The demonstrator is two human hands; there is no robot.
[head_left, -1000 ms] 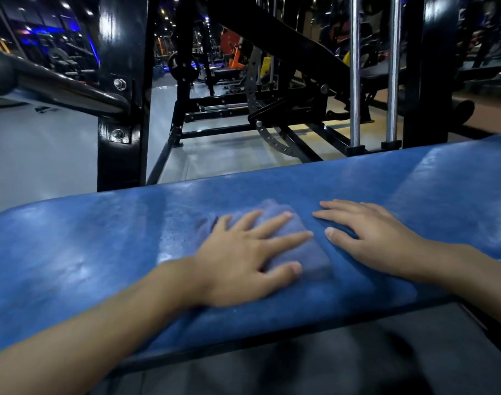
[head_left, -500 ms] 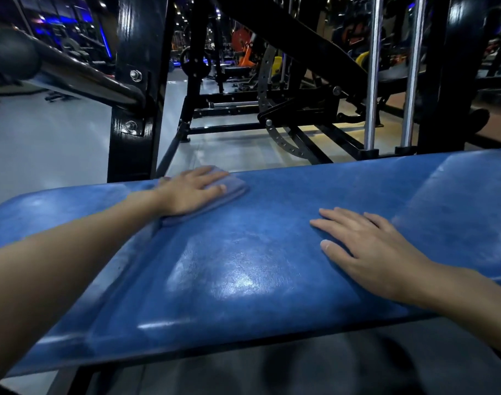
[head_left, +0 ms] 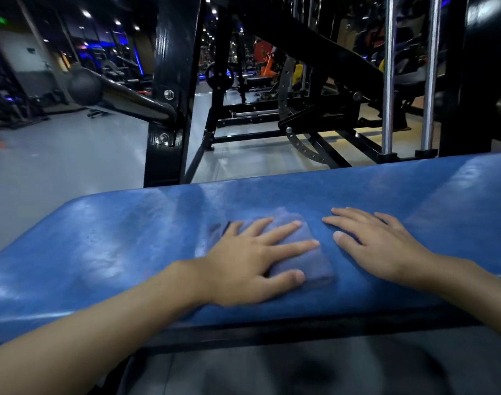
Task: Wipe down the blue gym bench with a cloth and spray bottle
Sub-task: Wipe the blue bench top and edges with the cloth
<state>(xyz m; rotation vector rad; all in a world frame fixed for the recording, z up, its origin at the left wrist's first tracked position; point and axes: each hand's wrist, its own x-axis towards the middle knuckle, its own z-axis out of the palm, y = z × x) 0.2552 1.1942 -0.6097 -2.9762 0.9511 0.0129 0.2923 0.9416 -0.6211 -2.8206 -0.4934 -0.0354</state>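
Head view, single frame. Step in hand: wiping, judged from the left hand (head_left: 243, 260) lying flat on a folded blue-grey cloth (head_left: 310, 262) near the middle of the blue gym bench (head_left: 101, 252). The cloth lies flat on the pad, nearer the front edge than the far one. The pad left of the cloth shows a patchy sheen, possibly damp; not confirmed. Spray bottle: not in view.

Left fingers (head_left: 296, 246): straight and spread wide, pressing down on the cloth, with the thumb along its near edge. Nothing curls round the fabric, so the hold is by pressure alone.

The right hand (head_left: 386, 249) rests palm down on bare pad just beside the cloth. Right fingers (head_left: 357, 223): straight, slightly spread, holding nothing. The hand appears to brace the body.

Next move, as a judgement: which parts are already wiped cannot be told. To carry the cloth rightward along the pad, the right hand would have to lift clear first. Steady downward pressure is needed, since a flat-palm hold may let the cloth bunch or slip.

Behind the bench stand a black rack upright (head_left: 169, 95) and steel guide rods (head_left: 389, 75).
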